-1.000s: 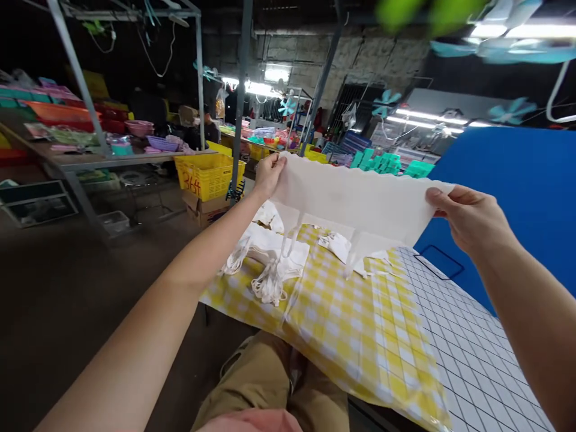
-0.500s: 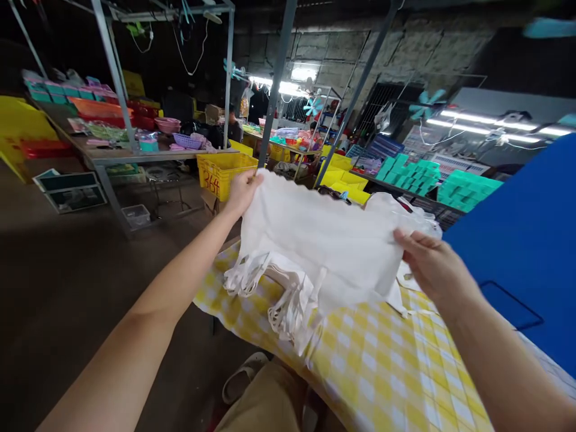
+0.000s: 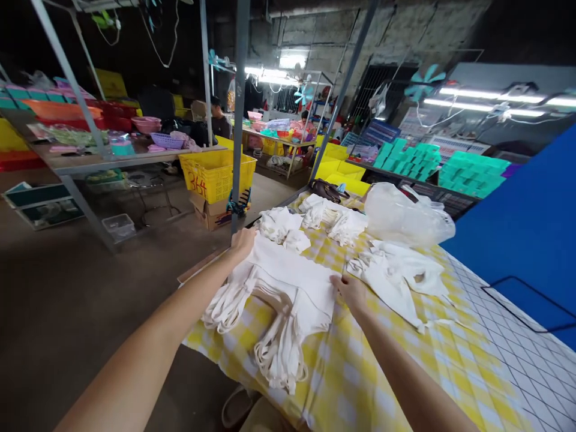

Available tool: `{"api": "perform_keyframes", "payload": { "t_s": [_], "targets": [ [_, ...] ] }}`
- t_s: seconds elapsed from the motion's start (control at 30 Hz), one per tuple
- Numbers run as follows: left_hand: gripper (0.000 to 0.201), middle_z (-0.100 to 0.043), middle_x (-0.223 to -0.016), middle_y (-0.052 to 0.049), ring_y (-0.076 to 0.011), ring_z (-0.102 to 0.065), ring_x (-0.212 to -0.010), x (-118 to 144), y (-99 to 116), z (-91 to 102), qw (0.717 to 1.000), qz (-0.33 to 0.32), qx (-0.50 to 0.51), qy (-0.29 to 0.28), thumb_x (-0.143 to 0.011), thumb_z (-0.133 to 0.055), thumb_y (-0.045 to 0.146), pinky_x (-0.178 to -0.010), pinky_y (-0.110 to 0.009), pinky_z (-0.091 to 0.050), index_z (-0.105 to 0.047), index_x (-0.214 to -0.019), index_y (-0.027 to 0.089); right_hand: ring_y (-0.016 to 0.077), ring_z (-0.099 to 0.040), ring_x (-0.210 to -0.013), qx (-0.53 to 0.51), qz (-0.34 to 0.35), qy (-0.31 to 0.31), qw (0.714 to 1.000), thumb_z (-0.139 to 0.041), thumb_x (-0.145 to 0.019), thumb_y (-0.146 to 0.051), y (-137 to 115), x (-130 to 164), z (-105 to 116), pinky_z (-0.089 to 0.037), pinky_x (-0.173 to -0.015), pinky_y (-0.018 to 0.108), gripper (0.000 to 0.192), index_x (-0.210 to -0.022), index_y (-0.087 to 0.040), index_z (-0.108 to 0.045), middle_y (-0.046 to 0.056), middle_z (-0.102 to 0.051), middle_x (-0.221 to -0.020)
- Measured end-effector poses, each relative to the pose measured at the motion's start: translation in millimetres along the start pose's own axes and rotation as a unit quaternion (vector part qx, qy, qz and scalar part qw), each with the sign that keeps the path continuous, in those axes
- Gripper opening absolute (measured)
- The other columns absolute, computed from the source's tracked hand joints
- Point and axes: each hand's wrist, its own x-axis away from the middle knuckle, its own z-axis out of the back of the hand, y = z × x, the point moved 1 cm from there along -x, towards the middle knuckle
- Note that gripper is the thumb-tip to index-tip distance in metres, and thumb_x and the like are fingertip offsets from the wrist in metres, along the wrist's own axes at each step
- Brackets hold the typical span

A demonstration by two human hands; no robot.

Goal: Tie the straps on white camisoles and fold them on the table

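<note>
Cloth (image 3: pixel 351 378) in yellow and white checks covered the table (image 3: pixel 468 360), perhaps to keep pale fabric off the surface beneath. A blue panel (image 3: pixel 517 240) rose along the right side, which may explain why the work sat further left. Directly before the person, a stack of white pieces (image 3: pixel 310 306) lay flat near the table's left edge, placed, it seemed, where both arms could reach without strain. A clear plastic bag (image 3: pixel 407 216) rested beyond, toward the far right, likely out of the arms' way. A loose white piece (image 3: pixel 400 270) sprawled right of the stack and apart from it, as if to avoid mixing with the layers. Behind the stack sat a crumpled heap (image 3: pixel 279 223) of white fabric, with a farther heap (image 3: pixel 351 225) past it.

On the stack's top piece (image 3: pixel 292 264), the left hand (image 3: pixel 243 241) was at the far left corner and the right hand (image 3: pixel 351 293) at the right edge, a wide hold that would keep the fabric level. The right fingers pinched that edge; the left fingers curled round the corner and seemed closed on it, though their tips were hidden. Narrow loops (image 3: pixel 281 366) spilled from the near side in two bunches, probably because every layer faced one way.
</note>
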Motion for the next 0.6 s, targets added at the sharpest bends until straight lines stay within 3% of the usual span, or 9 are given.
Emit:
{"api": "perform_keyframes", "payload": {
  "t_s": [0.2, 0.3, 0.37, 0.43, 0.5, 0.6],
  "targets": [
    [0.033, -0.063, -0.098, -0.021, -0.03, -0.06, -0.091, 12.0, -2.4, 4.2, 0.998, 0.003, -0.063, -0.016, -0.089, -0.034, 0.024, -0.073, -0.036, -0.042, -0.054, -0.11, 0.009, 0.0157, -0.049, -0.055, 0.071, 0.004, 0.009, 0.997, -0.052, -0.071, -0.032, -1.6, -1.1, -9.2, -0.03, -0.051, 0.025, 0.022, -0.053, -0.02, -0.048, 0.0, -0.053, -0.052],
    [0.038, -0.057, -0.111, -0.023, -0.0329, -0.054, -0.103, 24.0, 2.5, 10.9, 0.991, -0.037, -0.118, 0.052, -0.089, -0.035, 0.027, -0.082, -0.041, -0.04, -0.049, -0.118, 0.007, 0.0209, -0.056, -0.073, 0.093, 0.01, 0.031, 0.995, -0.05, -0.076, -0.03, -6.7, 4.8, -7.0, -0.038, -0.062, 0.029, 0.016, -0.077, -0.017, -0.059, 0.007, -0.063, -0.075],
    [0.041, -0.052, -0.122, -0.019, -0.0316, -0.046, -0.114, 32.8, 6.4, 12.9, 0.983, -0.097, -0.129, 0.082, -0.089, -0.034, 0.03, -0.091, -0.042, -0.034, -0.048, -0.124, 0.013, 0.025, -0.054, -0.095, 0.115, 0.071, 0.06, 0.989, -0.047, -0.08, -0.028, -11.3, 15.7, -3.0, -0.04, -0.077, 0.034, 0.029, -0.102, -0.013, -0.057, 0.013, -0.061, -0.101],
    [0.044, -0.046, -0.133, -0.011, -0.0276, -0.037, -0.124, 41.0, 7.5, 9.9, 0.982, -0.154, -0.108, 0.02, -0.089, -0.032, 0.035, -0.099, -0.042, -0.028, -0.044, -0.13, 0.021, 0.0257, -0.044, -0.115, 0.137, 0.19, 0.036, 0.971, -0.043, -0.084, -0.029, -14.7, 34.3, -1.4, -0.035, -0.092, 0.038, 0.04, -0.121, -0.015, -0.048, 0.014, -0.051, -0.125],
    [0.047, -0.035, -0.141, -0.005, -0.0246, -0.028, -0.131, 47.1, 4.7, 3.7, 0.974, -0.187, -0.092, -0.091, -0.089, -0.029, 0.039, -0.104, -0.043, -0.021, -0.04, -0.133, 0.026, 0.0232, -0.035, -0.125, 0.146, 0.293, -0.057, 0.943, -0.037, -0.089, -0.032, -13.8, 56.9, -3.9, -0.029, -0.099, 0.04, 0.043, -0.13, -0.02, -0.042, 0.01, -0.043, -0.135],
    [0.051, -0.022, -0.146, -0.003, -0.0256, -0.019, -0.134, 49.2, -3.2, -2.9, 0.959, -0.196, -0.09, -0.182, -0.087, -0.027, 0.042, -0.105, -0.046, -0.017, -0.036, -0.134, 0.027, 0.0201, -0.03, -0.129, 0.131, 0.344, -0.171, 0.914, -0.03, -0.092, -0.036, -2.2, 77.3, -6.8, -0.025, -0.103, 0.041, 0.043, -0.133, -0.026, -0.039, 0.005, -0.04, -0.139]
  ]
}}
